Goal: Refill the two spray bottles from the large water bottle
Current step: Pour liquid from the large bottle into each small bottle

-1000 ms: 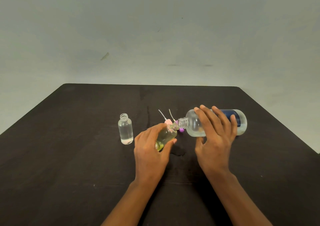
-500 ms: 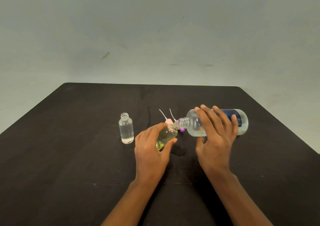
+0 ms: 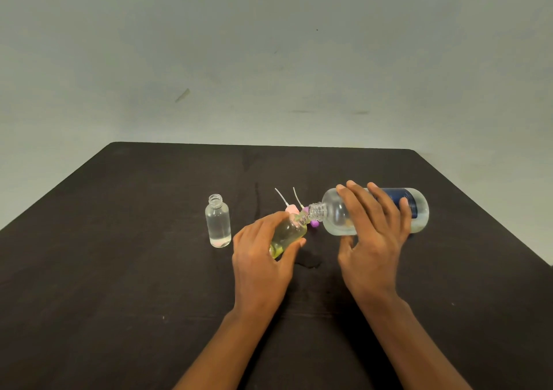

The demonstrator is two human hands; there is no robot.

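Hands are both busy at the middle of the dark surface [image 3: 119, 270]. Your right hand [image 3: 371, 240] wraps the large water bottle [image 3: 338, 216] from above, fingers [image 3: 359, 201] spread over its clear shoulder and blue label, thumb underneath. That bottle is tipped nearly flat, base out to the right, threaded neck pointing left.

Your left hand [image 3: 260, 258] grips the yellowish spray bottle [image 3: 288, 234] just left of the big bottle's neck, fingers curled over the top, thumb pressed on the near side. It's tilted, mouth up and to the right, meeting the big bottle's neck; mouth to mouth, touching or nearly so. Can't tell from here whether water is flowing.

Second spray bottle [image 3: 217, 222] stands upright well left of the big bottle's neck, uncapped, clear liquid filling most of it, apart from your left hand.

Two spray caps lie just behind the big bottle's neck, dip tubes pointing away from you: the pink cap [image 3: 291, 209] and the purple cap [image 3: 313, 223], both partly hidden by the bottles.

Small wet patch [image 3: 308, 262] on the surface just below the neck junction, between your hands.
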